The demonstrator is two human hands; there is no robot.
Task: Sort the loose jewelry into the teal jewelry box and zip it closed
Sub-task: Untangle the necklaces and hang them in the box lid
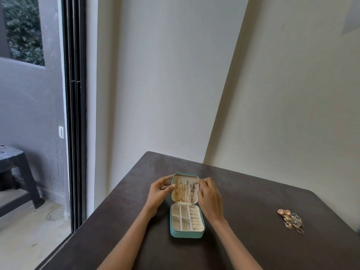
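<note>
The teal jewelry box [186,235] lies open on the dark table [253,211], its lid [185,177] laid flat on the far side. Several gold chains [180,191] hang in the cream lid. The base shows cream compartments and ring rolls with nothing visible in them. My left hand [160,190] holds the lid's left edge with curled fingers. My right hand [208,193] is at the lid's right side, fingertips pinching at the top of a darker chain [192,191]. A pile of loose jewelry [291,220] lies far to the right.
The table stands in a corner, with cream walls close behind it and to the right. A dark sliding-door frame [75,114] runs down the left, with a dark bench [17,176] outside. The table's left edge runs beside the glass.
</note>
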